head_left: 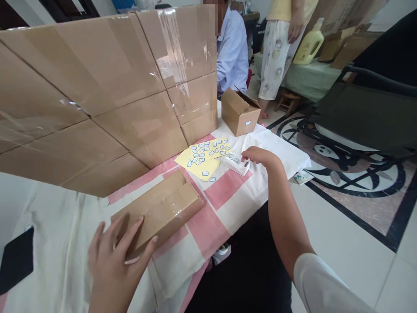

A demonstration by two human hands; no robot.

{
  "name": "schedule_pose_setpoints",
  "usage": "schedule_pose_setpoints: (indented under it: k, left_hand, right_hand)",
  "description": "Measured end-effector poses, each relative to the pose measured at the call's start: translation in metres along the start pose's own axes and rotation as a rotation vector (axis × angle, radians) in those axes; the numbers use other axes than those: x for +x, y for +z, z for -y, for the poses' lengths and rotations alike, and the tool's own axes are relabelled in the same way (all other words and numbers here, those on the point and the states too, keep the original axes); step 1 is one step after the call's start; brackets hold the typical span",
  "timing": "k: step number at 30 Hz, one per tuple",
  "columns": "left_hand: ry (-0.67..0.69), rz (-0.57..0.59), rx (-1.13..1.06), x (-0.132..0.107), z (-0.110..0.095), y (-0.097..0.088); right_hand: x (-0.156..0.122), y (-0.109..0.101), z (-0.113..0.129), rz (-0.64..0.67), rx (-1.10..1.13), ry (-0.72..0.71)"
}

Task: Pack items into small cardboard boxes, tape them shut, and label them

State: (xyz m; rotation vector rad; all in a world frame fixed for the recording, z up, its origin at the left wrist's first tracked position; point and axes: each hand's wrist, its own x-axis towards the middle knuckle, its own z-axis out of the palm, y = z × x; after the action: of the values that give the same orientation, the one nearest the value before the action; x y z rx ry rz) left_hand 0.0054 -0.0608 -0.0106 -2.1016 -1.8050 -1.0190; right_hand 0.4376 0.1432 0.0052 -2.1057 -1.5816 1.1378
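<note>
On the table, near edge: a flat cardboard box (pixel 163 208) is being pressed down against the white and pink cloth (pixel 228 191), lying slantwise with a strip of clear tape along its top.
Left hand (pixel 114 256): is being laid on the near end of the flat cardboard box, fingers spread and flat, nothing pinched.
Right hand (pixel 260 157): is being stretched out to the white tape dispenser (pixel 235 163), fingers bent down and touching its right end; whether it is being gripped cannot be told.
Tape dispenser: is being kept on the cloth just right of the yellow label sheet (pixel 205 158), beyond the flat box.
Yellow label sheet: is being left flat, dotted with small white labels.
Small open carton (pixel 239 112): is being kept at the far end of the table, one white label on its side.
Large taped cartons (pixel 97 95): are being kept stacked as a wall along the left.
Background: a person in a light blue shirt (pixel 233 52) is being seen behind the cartons.
</note>
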Motion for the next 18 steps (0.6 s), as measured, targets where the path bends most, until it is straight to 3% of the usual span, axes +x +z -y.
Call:
schedule_pose_setpoints:
  k: [3, 5, 6, 7, 9, 11, 13, 15, 18]
  left_hand:
    - [-0.047, -0.112, 0.163, 0.014, -0.046, -0.009]
    - [0.048, -0.170, 0.026, 0.023, -0.089, -0.002]
    - [0.197, -0.244, -0.106, 0.027, -0.112, 0.009]
    - [0.262, -0.225, -0.259, 0.031, -0.134, 0.026]
    - [0.350, -0.065, -0.465, 0.041, -0.172, 0.075]
    - [0.290, 0.147, -0.446, 0.053, -0.195, 0.139]
    - [0.095, 0.260, -0.384, 0.067, -0.205, 0.200]
    - [-0.048, 0.325, -0.347, 0.077, -0.206, 0.246]
    - [-0.099, 0.327, -0.344, 0.084, -0.203, 0.274]
  right_hand:
    - [-0.002, 0.005, -0.001, 0.002, 0.003, 0.015]
    - [-0.003, 0.006, -0.003, 0.013, 0.001, 0.017]
    - [-0.004, 0.006, -0.004, 0.022, -0.003, 0.013]
    - [-0.004, 0.006, -0.005, 0.032, -0.009, 0.008]
    - [-0.001, 0.006, -0.007, 0.058, -0.027, -0.009]
    - [0.003, 0.007, -0.008, 0.083, -0.044, -0.032]
    - [0.008, 0.009, -0.010, 0.093, -0.055, -0.051]
    - [0.011, 0.011, -0.014, 0.085, -0.056, -0.070]
    - [0.012, 0.012, -0.019, 0.063, -0.039, -0.109]
